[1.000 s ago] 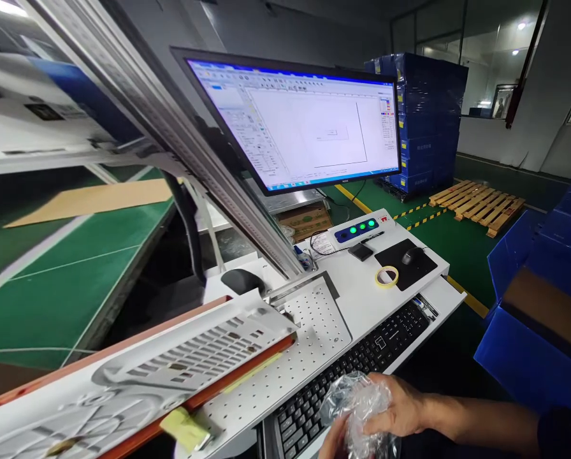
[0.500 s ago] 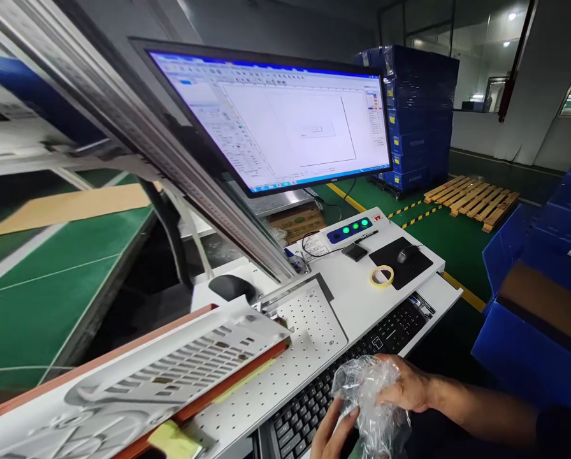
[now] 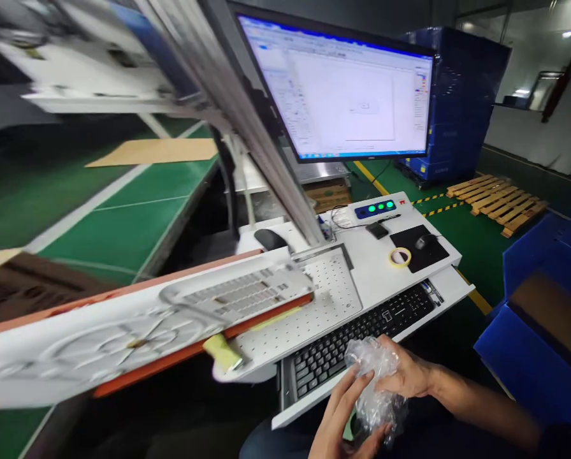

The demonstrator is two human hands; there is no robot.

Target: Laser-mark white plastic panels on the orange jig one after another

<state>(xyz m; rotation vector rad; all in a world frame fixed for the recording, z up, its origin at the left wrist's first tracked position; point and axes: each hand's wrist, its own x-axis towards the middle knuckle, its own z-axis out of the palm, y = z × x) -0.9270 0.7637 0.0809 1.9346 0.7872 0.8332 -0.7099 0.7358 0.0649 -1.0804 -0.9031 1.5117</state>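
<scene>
A crumpled bundle of clear plastic film (image 3: 375, 403) is bunched between my two hands, above my lap and just in front of the keyboard drawer. My right hand (image 3: 406, 373) grips its right side, the thumb pressed into the folds. From the left, my left hand (image 3: 339, 414) curls around the bundle, fingers on its upper side and thumb low down. Whether the film is a bag or a loose sheet cannot be made out. Behind the hands lies a black keyboard (image 3: 362, 338) on the pulled-out drawer (image 3: 309, 403).
A white ribbed plastic panel (image 3: 171, 319) lies on an orange-edged fixture at left, beside a perforated plate (image 3: 336, 290). A yellow cloth-like piece (image 3: 222, 352) sits at the fixture's edge. Tape roll (image 3: 399, 257), mouse (image 3: 424, 241), monitor (image 3: 352, 95) and blue boxes (image 3: 529, 357) stand around.
My view has swung left, so the desk and monitor appear shifted right and more of the white panel shows. My left hand has closed in further around the plastic film.
</scene>
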